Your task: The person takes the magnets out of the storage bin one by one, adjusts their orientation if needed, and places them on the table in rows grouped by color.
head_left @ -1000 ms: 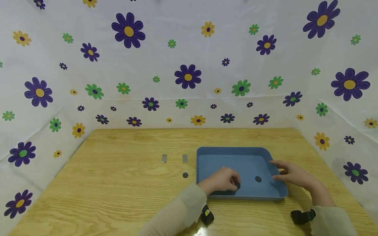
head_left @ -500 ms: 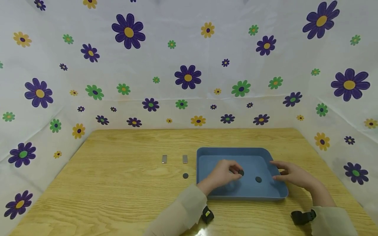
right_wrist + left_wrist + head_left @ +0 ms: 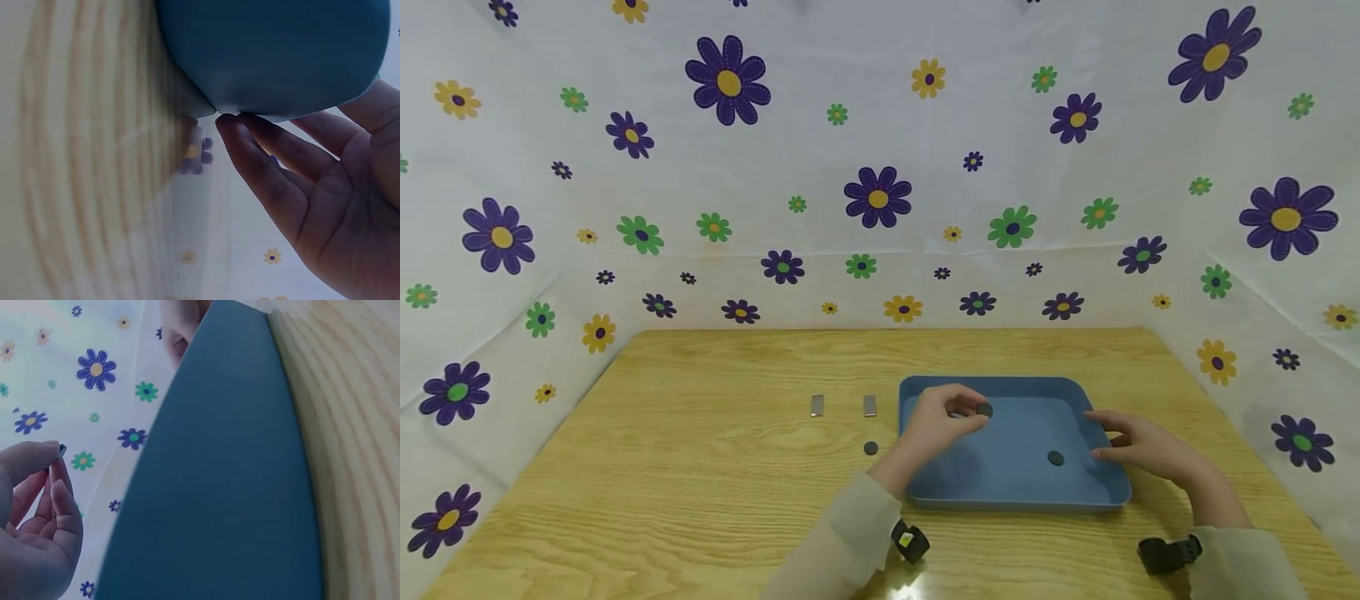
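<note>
Between thumb and fingertips my left hand [image 3: 934, 421] pinches a small black disc [image 3: 984, 410], raised over the left part of a blue tray [image 3: 1015, 505]. In the left wrist view the edge of that disc [image 3: 62, 450] pokes out past the thumb. My right hand [image 3: 1150, 442] holds the tray's right side, thumb and finger at the rim; the right wrist view shows other fingers [image 3: 269, 169] against the outer wall. A second black disc [image 3: 1056, 458] lies on the tray floor near the right side. A third black disc [image 3: 871, 448] lies on the table just left of the tray.
Two small silver rectangular pieces [image 3: 869, 406] stand left of the tray on the wooden table [image 3: 700, 467]. A white flower-printed cloth [image 3: 880, 125] surrounds the table at the back and sides. Black straps with small devices sit on both wrists.
My left hand has lifted the disc from the tray floor and moved up and to the left with it. The right hand and the tray have stayed in place.
</note>
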Motion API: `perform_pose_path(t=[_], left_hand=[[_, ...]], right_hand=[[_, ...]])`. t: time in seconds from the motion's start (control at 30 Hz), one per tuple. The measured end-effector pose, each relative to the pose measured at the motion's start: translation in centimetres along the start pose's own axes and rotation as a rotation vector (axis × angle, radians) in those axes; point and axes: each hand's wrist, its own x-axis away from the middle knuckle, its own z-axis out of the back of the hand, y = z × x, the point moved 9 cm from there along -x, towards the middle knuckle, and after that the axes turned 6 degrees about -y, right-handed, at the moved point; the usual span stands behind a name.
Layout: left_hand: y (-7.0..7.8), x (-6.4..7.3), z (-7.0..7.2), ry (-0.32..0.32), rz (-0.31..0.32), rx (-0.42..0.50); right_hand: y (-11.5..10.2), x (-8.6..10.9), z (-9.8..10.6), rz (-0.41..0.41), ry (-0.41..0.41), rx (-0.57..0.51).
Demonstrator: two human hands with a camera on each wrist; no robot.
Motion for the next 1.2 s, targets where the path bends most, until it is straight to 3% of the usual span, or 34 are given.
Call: perform_pose_path(t=[0.27, 0.47, 0.8, 1.03, 1.2], left_hand=[[0.1, 1.8, 2.9, 0.046, 0.038, 0.045], [1.0, 4.2, 5.5, 0.085, 0.083, -0.006], [-3.3, 5.7, 9.9, 0.18, 0.098, -0.053], [-4.7, 7.3, 12.4, 0.227, 0.162, -0.136], [-5.5, 7.9, 13.6, 0.226, 0.206, -0.194]], right_hand=[[0.0, 0.1, -0.3, -0.011, -0.004, -0.006], [-0.2, 0.1, -0.5, -0.002, -0.009, -0.002], [-0.2, 0.0, -0.2, -0.004, -0.004, 0.013], [-0.4, 0.1, -0.3, 0.007, -0.006, 0.0], [-0.5, 0.3, -0.1, 0.005, -0.003, 0.001]])
